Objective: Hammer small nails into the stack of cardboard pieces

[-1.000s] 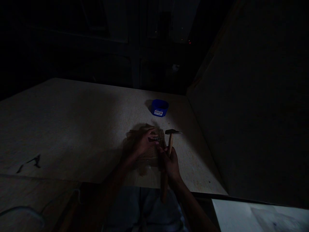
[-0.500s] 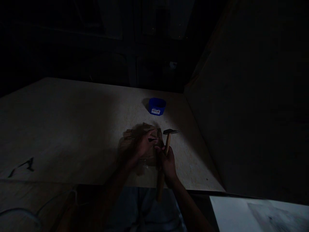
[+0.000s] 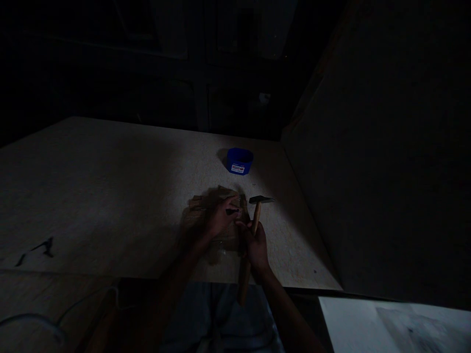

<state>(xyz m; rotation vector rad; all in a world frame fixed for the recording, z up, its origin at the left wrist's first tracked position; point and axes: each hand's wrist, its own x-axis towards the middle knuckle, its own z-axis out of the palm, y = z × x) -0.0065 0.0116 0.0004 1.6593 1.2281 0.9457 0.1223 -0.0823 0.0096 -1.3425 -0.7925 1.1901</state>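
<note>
Gripping a hammer [image 3: 257, 214] around its wooden handle with the right hand [image 3: 258, 249], just right of center frame, head toward the top. Holding the left hand [image 3: 219, 219] over a brown cardboard-looking pad [image 3: 228, 243] around the middle, fingers bent, close to the other hand; too dark to tell if touching it or pinching anything. Above center, a blue tub [image 3: 248, 165] with a white label [image 3: 238, 168], on the pale table [image 3: 140, 181]. Over at lower left, some thin black thing [image 3: 47, 244].

A labelled blue tub [image 3: 240, 163] stood on the table [image 3: 110, 181], dark marks [image 3: 47, 247] showed far left, and a pale cable [image 3: 31, 316] curved below them.
</note>
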